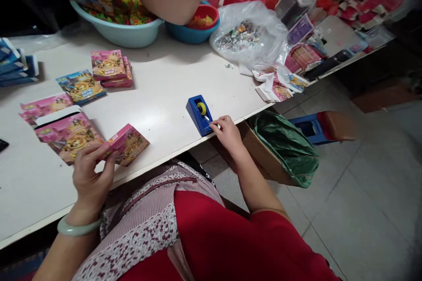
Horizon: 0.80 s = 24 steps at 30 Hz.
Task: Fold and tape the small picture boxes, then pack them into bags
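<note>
The left hand (pixel 92 171) grips a flat pink cardboard box (pixel 133 145) at its 2 o'clock. At 9 o'clock from the pinched-closed right hand (pixel 227 134) sits the nearer blue wedge-shaped plastic tape dispenser (pixel 197 116), long axis roughly 11-to-5; any pinched tape is unclear.

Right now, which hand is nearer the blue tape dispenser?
The right hand is at the near end of the tape dispenser; the left hand holds a pink box, farther left.

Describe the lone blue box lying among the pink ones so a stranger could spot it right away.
On the white table, find the pale blue basin at the back. In front of it lie several pink boxes. The blue box lies flat among them, its blue cover setting it apart.
</note>
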Tool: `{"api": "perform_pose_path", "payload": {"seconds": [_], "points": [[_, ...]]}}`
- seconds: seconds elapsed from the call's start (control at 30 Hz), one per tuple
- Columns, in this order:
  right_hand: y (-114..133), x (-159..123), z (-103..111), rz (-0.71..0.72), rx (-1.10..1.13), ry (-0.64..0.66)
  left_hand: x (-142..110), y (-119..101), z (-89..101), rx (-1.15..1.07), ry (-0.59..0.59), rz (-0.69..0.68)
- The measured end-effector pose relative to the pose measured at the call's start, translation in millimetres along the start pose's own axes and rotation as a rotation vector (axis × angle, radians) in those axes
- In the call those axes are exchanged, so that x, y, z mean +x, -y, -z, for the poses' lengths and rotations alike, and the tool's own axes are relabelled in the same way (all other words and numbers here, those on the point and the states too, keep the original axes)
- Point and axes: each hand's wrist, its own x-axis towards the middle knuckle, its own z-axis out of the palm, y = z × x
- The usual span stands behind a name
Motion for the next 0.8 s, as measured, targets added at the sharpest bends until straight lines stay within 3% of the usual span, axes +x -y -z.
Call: {"api": "perform_pose_path", "payload": {"seconds": [0.07, 0.17, 0.23, 0.37, 0.47, 0.57, 0.67, 0.8], "points": [[-2, -2, -7, -0.084, 0.255, -0.027, 0, -6, 2.2, 0.014, 0.054, 0.077], [-7, -12, -15, -0.216, 0.55, -0.086, 1, -12, 4.1, 0.052, 0.046, 0.087], [-10, -20, -18, -0.214, 0.545, -0.115, 1, -12, 4.2, 0.07, 0.058, 0.073], [-15, -27, -18, -0.116, 0.29, -0.152, 2, -1, 1.1, 0.058, 0.014, -0.031], [-6, -34, -17, -0.119, 0.253, -0.062, 2, 6, -3.6, 0.035, -0.015, -0.11], [29, -45, -29, -0.119, 0.524, 0.219, 3, 2, -6.6, 0.016, -0.006, -0.111], [86, -46, -51, -0.085, 0.819, 0.498, 6, -8, -6.2, 0.002, 0.025, -0.111], [149, -29, -88, -0.035, 1.0, 0.688, 14, -17, 1.5, 0.028, 0.145, -0.127]]}}
